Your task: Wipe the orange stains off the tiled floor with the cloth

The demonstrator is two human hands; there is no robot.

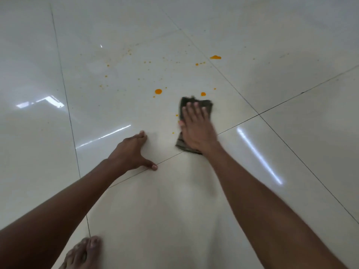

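Glossy pale tiled floor (272, 45) with dark grout lines, reflecting light

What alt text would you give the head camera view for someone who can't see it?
A person's right hand presses a dark cloth flat on a glossy tiled floor just short of scattered orange stains. The left hand rests on the floor beside it.

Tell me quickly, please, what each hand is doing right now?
Left hand: open, fingers braced on the tiled floor, holding nothing.
Right hand: open, flat, pressing the dark cloth onto the floor.
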